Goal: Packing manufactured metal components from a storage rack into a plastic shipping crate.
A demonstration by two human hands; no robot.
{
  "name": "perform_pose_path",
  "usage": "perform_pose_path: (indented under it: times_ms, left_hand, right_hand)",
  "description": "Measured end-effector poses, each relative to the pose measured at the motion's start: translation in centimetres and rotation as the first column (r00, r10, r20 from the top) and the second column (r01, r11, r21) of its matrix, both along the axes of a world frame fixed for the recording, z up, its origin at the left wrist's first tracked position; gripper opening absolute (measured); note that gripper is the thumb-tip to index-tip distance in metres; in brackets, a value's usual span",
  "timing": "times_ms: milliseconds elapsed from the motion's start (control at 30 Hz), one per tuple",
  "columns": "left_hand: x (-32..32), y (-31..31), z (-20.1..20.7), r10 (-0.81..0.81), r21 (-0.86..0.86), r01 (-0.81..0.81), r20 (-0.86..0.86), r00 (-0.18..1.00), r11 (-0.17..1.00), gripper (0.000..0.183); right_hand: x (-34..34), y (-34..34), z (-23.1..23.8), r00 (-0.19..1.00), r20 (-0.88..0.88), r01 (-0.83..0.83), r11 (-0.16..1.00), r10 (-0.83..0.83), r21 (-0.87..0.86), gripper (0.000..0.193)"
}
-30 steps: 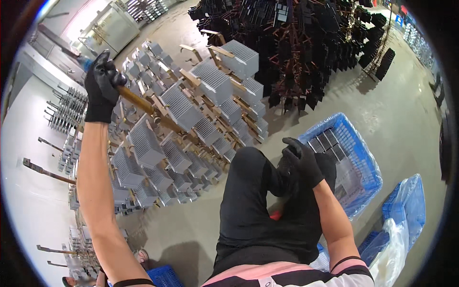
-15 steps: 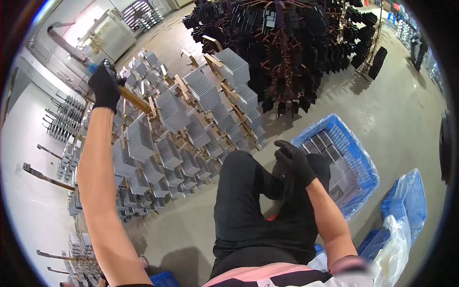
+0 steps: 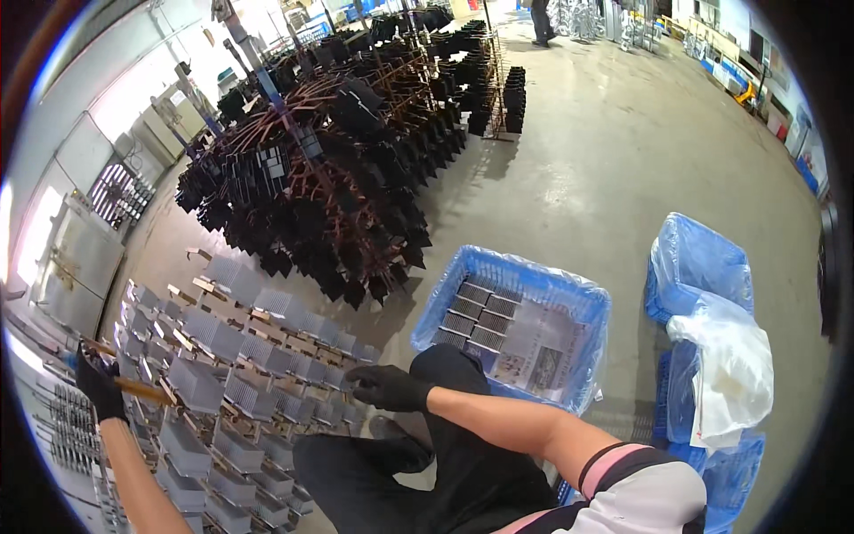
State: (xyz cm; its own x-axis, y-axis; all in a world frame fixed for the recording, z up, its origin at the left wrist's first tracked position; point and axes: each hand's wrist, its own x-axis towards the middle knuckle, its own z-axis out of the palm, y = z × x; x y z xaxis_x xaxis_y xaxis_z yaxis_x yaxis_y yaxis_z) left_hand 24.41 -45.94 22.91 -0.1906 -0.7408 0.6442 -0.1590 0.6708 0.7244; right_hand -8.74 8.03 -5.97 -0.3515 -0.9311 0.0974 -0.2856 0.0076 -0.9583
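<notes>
My left hand, in a black glove, is closed around the brass-coloured bar at the top of a rack. Many grey finned heat sinks hang in tiers from this rack, low on the left. A blue piece shows on the bar beyond my fingers. Over my knee, my right hand, also gloved in black, reaches toward the rack's near side. Its fingers are loosely bent and apart, with nothing visible in them. Several dark finned heat sinks lie in rows in the blue crate ahead of me.
Clear plastic and printed paper line the crate. More blue crates stand at the right, one draped with a white plastic bag. Racks of black parts rise beyond the grey rack. Far off, a person stands on the floor.
My view has swung to the right, so the rack and crates sit further left. My left hand keeps its grip on the bar. The right hand has moved from above my leg toward the rack.
</notes>
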Motion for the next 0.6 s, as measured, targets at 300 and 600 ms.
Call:
perform_pose_path:
  times_ms: [300, 600]
  left_hand:
    - [3.1, 5.7, 6.2, -0.143, 0.382, 0.101, 0.084, 0.986, 0.919, 0.027]
    - [10.9, 26.5, 4.5, 0.399, -0.400, -0.213, 0.469, 0.788, 0.891, 0.016]
  right_hand:
    - [4.0, -4.6, -2.4, 0.973, -0.177, -0.166, 0.982, 0.149, -0.086, 0.045]
    - [3.7, -4.9, -7.0, 0.806, -0.419, -0.410, 0.905, 0.419, 0.116, 0.037]
